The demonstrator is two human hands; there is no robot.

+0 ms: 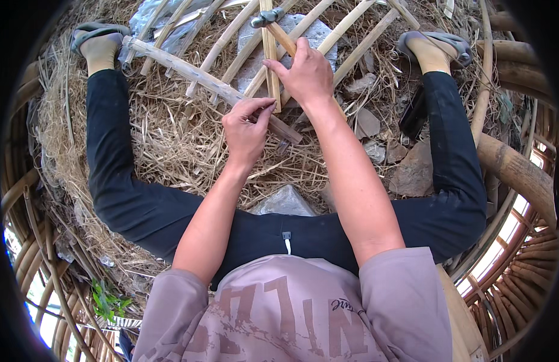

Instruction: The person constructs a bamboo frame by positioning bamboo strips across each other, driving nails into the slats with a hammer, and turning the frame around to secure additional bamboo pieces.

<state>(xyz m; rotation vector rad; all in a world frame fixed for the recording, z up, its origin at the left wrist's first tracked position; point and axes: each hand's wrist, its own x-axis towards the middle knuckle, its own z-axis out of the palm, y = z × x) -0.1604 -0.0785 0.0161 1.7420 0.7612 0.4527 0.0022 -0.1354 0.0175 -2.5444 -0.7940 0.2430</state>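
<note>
My right hand (308, 73) is closed round the wooden handle of a hammer (282, 40). The dark metal hammer head is raised beyond my fingers, over an upright pale wooden strip (271, 72). Thumb and forefinger of my left hand (246, 130) are pinched together at the strip's near end; what they hold, if anything, is too small to make out. That end meets a long round wooden crosspiece (195, 73), which runs slantwise from the upper left to just past my left hand. Several slanting wooden slats (231, 35) form a lattice with it.
A flat grey stone slab (319, 35) lies under the lattice. Dry straw (171, 136) covers the ground between my legs. Rocks (412, 170) lie at the right, another stone (284, 202) near my lap. Clear plastic sheeting (148, 18) is at upper left; a thick bamboo pole (515, 169) at right.
</note>
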